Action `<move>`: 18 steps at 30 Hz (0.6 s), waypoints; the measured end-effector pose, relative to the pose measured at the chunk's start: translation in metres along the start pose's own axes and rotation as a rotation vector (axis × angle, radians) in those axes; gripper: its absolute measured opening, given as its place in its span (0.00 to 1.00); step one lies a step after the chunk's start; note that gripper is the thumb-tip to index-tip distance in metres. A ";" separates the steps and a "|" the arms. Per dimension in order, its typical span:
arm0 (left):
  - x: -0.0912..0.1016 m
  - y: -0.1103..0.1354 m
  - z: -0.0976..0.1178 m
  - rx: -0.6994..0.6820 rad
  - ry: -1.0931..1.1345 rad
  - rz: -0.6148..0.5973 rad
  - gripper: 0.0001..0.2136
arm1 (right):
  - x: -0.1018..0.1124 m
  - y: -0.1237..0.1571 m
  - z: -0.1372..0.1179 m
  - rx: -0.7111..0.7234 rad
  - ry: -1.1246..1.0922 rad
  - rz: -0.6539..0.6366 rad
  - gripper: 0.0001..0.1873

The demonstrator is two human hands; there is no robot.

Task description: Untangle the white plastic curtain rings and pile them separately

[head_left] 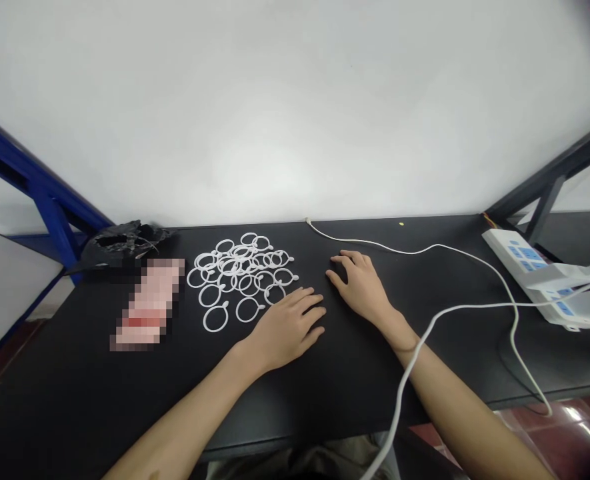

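A loose heap of white plastic rings, each with a small tab, lies on the black tabletop left of centre. Several of them overlap in the heap's middle. My left hand rests palm down at the heap's lower right edge, its fingers apart and pointing right; nothing shows in it. It is close to the nearest rings, but I cannot tell if it touches one. Farther right, my right hand lies palm down on the table with fingers spread, holding nothing.
A blurred pink packet-like shape lies left of the rings, with a crumpled black plastic bag behind it. At right sits a white power strip with plugs. A white cable crosses above my right forearm. A white wall closes the back.
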State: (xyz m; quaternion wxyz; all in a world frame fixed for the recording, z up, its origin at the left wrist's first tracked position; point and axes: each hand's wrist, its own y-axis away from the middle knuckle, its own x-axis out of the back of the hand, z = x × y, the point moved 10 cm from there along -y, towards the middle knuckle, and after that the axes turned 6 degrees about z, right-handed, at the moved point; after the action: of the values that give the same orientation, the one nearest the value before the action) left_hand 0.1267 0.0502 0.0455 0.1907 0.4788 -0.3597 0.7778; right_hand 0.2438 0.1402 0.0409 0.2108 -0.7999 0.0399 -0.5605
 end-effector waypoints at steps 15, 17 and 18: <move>0.001 0.000 -0.002 0.015 0.090 0.047 0.13 | 0.000 0.000 0.002 0.002 -0.013 -0.018 0.18; 0.002 -0.001 -0.002 0.015 0.092 0.047 0.12 | -0.001 0.000 0.002 -0.001 -0.005 -0.027 0.19; 0.002 -0.001 -0.002 0.016 0.094 0.047 0.12 | 0.000 0.000 0.002 -0.002 -0.002 -0.030 0.19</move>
State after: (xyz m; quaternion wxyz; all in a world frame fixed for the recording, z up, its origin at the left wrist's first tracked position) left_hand 0.1253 0.0527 0.0468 0.1851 0.4348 -0.3555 0.8065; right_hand 0.2450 0.1409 0.0401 0.2013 -0.8012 0.0282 -0.5628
